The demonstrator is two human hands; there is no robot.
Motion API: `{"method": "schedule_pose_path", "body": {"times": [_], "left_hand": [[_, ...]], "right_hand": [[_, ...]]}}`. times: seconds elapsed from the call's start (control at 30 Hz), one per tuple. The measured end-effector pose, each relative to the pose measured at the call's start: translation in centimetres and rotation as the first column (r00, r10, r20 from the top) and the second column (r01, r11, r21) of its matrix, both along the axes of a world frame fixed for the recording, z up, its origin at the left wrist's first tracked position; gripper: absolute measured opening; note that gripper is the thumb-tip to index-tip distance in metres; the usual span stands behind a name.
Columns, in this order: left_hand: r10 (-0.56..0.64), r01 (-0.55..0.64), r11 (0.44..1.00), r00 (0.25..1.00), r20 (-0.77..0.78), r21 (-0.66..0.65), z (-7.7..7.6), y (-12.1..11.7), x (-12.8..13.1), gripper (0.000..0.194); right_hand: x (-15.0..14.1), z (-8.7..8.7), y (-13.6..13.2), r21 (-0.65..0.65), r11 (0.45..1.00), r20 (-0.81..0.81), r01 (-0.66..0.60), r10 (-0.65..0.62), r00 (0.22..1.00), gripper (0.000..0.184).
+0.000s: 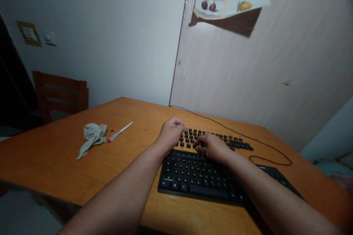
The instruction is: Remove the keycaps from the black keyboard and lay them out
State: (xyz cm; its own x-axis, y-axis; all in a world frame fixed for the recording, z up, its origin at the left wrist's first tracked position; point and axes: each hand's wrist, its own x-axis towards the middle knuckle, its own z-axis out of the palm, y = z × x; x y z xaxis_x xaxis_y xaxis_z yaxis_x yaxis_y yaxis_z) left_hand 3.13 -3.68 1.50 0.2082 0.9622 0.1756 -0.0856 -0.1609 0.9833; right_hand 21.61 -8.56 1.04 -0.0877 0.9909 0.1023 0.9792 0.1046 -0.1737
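A black keyboard (193, 189) lies on the wooden table, many of its keycaps off and the pale switch stems bare. Keys along its front row are still on. Beyond its back edge, loose black keycaps (190, 140) are laid out in rows. My left hand (171, 133) is closed, fingers pressed together, beside the left end of these rows; whatever it may pinch is hidden. Above the keyboard's back edge, my right hand (211, 145) is closed around what looks like a keycap puller (204, 152), its thin pale wires pointing down. My right forearm covers part of the keyboard.
A crumpled grey cloth (93, 135) and a white brush-like stick with a pink end (120, 132) lie to the left. The black cable (220, 121) loops along the back and right. A wooden chair (62, 93) stands behind the table (129, 176); walls rise beyond.
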Motion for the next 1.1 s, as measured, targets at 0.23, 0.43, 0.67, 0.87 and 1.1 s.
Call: {"method": "schedule_pose_path", "body": {"times": [0.23,0.43,0.67,0.87,1.1], "left_hand": [[-0.002,0.002,1.0,1.0,-0.02,0.013,0.1,0.0,-0.1,0.011],[-0.035,0.039,0.998,0.997,-0.074,0.05,-0.2,-0.1,0.2,0.009],[-0.134,0.144,0.988,0.977,-0.167,0.047,-0.1,-1.3,0.5,0.009],[-0.268,0.3,0.951,0.922,-0.278,0.078,-0.1,-2.0,0.7,0.008],[-0.311,0.429,0.888,0.823,-0.475,0.163,-0.5,-2.3,0.5,0.011]], "right_hand": [[1.4,1.1,-0.9,0.086,0.996,-0.081,0.0,0.007,0.997,0.031],[2.5,2.8,-4.4,0.205,0.979,-0.448,-0.009,0.102,0.888,0.034],[2.8,2.3,-7.9,0.062,0.996,-0.792,0.063,0.01,0.611,0.022],[2.2,1.9,-9.4,-0.136,0.989,-0.85,-0.066,-0.082,0.52,0.036],[1.0,1.8,-10.3,-0.125,0.975,-0.805,-0.185,0.009,0.593,0.038]]}}
